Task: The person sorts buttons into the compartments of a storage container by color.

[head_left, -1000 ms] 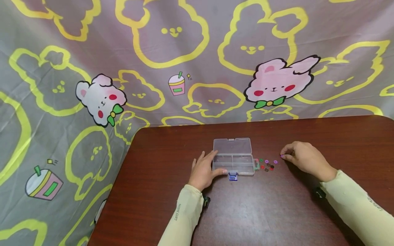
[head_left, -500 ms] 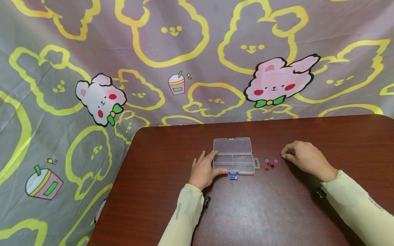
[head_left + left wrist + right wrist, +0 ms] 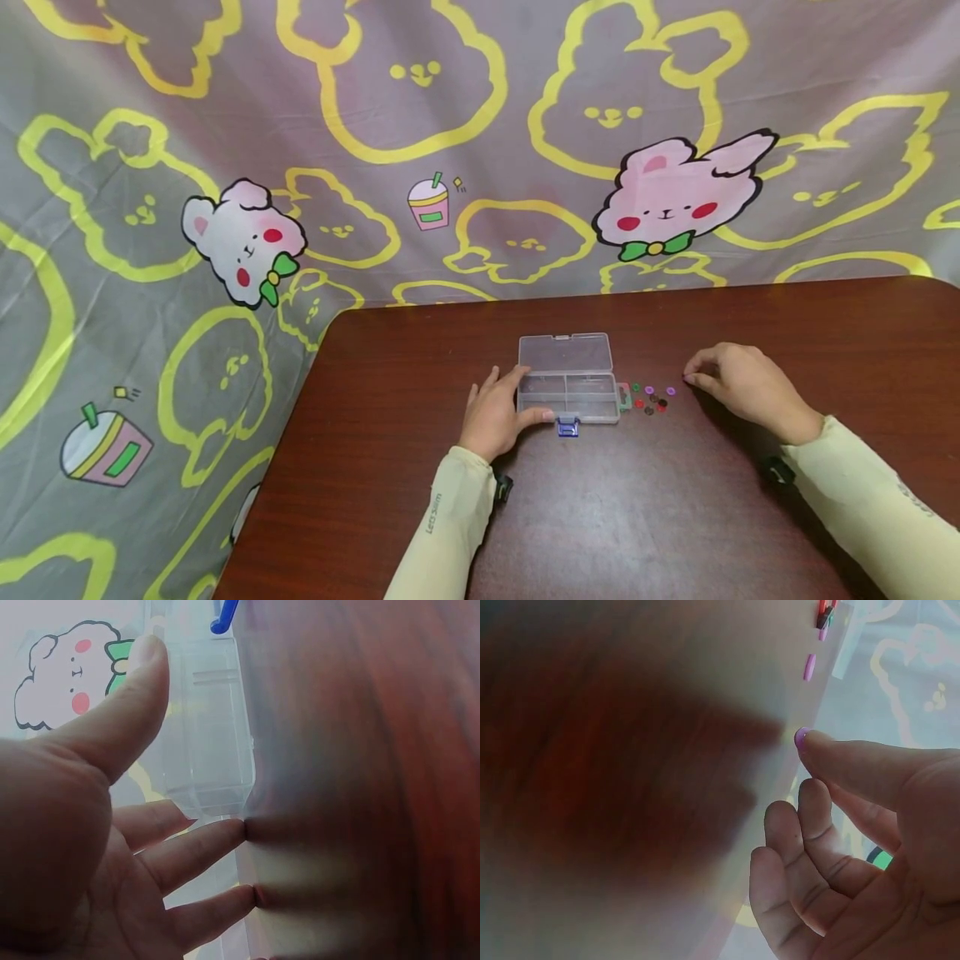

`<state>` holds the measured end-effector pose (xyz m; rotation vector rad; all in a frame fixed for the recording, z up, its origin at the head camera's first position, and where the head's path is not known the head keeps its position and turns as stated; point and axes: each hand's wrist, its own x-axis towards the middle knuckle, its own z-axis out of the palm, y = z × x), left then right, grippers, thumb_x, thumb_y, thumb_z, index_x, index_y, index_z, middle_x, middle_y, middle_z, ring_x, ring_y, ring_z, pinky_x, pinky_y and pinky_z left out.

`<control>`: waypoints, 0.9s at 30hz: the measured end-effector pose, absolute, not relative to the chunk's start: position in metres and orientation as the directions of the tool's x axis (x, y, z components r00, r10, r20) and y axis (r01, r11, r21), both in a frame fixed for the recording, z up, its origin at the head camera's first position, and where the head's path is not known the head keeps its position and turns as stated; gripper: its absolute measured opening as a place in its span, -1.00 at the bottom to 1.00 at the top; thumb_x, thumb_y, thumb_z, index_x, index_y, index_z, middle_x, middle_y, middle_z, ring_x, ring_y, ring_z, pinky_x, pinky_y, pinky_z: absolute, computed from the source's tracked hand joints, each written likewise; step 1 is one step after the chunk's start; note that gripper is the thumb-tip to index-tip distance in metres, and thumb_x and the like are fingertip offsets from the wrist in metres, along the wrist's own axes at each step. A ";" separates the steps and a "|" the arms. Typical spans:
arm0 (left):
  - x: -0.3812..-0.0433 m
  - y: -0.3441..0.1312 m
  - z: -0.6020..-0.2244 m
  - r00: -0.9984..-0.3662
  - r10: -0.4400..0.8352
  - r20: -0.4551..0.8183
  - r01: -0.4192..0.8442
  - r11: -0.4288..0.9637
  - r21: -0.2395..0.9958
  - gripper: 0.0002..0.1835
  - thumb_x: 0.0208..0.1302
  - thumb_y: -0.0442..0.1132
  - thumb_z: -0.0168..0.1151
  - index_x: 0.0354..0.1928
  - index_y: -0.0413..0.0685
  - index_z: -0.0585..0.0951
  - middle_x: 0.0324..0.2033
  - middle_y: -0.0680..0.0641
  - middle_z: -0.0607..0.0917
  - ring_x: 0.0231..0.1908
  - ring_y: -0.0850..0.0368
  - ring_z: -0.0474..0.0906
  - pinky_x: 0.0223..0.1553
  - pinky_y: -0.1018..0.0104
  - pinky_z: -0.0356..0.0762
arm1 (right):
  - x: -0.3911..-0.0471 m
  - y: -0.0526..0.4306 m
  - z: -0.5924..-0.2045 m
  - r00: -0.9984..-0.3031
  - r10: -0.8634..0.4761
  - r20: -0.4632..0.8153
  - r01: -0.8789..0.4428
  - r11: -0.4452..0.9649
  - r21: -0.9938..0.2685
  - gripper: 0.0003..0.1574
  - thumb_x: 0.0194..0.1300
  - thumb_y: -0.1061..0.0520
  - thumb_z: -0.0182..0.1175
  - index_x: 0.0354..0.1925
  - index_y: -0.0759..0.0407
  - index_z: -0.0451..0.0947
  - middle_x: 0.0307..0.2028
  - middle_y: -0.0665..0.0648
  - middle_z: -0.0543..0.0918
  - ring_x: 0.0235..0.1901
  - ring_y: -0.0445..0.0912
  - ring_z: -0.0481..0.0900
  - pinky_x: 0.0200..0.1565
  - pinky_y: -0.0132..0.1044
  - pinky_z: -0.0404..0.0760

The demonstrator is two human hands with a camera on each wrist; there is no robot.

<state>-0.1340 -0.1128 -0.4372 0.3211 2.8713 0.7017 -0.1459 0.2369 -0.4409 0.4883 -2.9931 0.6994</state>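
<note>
A clear plastic compartment box (image 3: 592, 419) lies on the table, its lid (image 3: 566, 353) folded back and a blue latch (image 3: 567, 427) at the front. My left hand (image 3: 491, 421) holds the box at its left end, thumb on the front rim, index finger near the hinge; the other fingertips touch the tabletop in the left wrist view. Right of the box, my right hand (image 3: 738, 383) pinches a small purple button (image 3: 802, 738) between thumb and index finger. Several purple, red, green and dark buttons (image 3: 649, 390) lie between that hand and the box.
A small red and green piece (image 3: 624, 397) sits against the box's right end. The brown wooden table (image 3: 600, 517) reaches back to a grey curtain (image 3: 525, 183) printed with yellow outlines and cartoon rabbits.
Both hands keep their places and their holds. Only a slight shift of the head view shows.
</note>
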 end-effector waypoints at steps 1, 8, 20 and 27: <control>-0.134 -0.113 -0.437 -0.963 0.246 -0.112 0.167 0.867 0.470 -0.11 0.16 0.25 0.37 0.48 0.07 0.37 0.38 -0.05 0.46 0.50 -0.14 0.10 0.46 -0.26 -0.04 | -0.146 0.237 -0.441 -0.951 -0.293 0.101 -0.308 0.850 -0.427 -0.93 0.25 0.22 0.39 -0.39 0.16 0.71 -0.39 0.05 0.71 -0.40 -0.08 0.57 -0.30 0.00 0.63; -0.133 -0.114 -0.437 -0.963 0.249 -0.106 0.170 0.861 0.479 -0.12 0.17 0.24 0.37 0.48 0.06 0.37 0.39 -0.06 0.45 0.50 -0.14 0.09 0.45 -0.27 -0.04 | -0.143 0.235 -0.440 -0.952 -0.279 0.126 -0.306 0.846 -0.437 -0.94 0.26 0.21 0.39 -0.38 0.15 0.72 -0.39 0.03 0.71 -0.41 -0.11 0.56 -0.33 -0.06 0.59; -0.134 -0.114 -0.439 -0.963 0.247 -0.105 0.167 0.857 0.487 -0.11 0.15 0.23 0.39 0.47 0.04 0.37 0.38 -0.08 0.46 0.50 -0.14 0.10 0.45 -0.27 -0.04 | -0.141 0.230 -0.438 -0.954 -0.261 0.147 -0.299 0.834 -0.464 -0.94 0.27 0.19 0.39 -0.36 0.16 0.72 -0.39 0.02 0.70 -0.45 -0.14 0.51 -0.38 -0.16 0.52; -0.133 -0.114 -0.438 -0.962 0.246 -0.118 0.157 0.852 0.500 -0.12 0.17 0.22 0.38 0.48 0.05 0.36 0.39 -0.08 0.45 0.51 -0.14 0.06 0.46 -0.27 -0.09 | -0.140 0.224 -0.434 -0.957 -0.244 0.157 -0.290 0.827 -0.482 -0.96 0.25 0.19 0.40 -0.33 0.15 0.73 -0.44 -0.01 0.68 -0.51 -0.15 0.45 -0.43 -0.23 0.44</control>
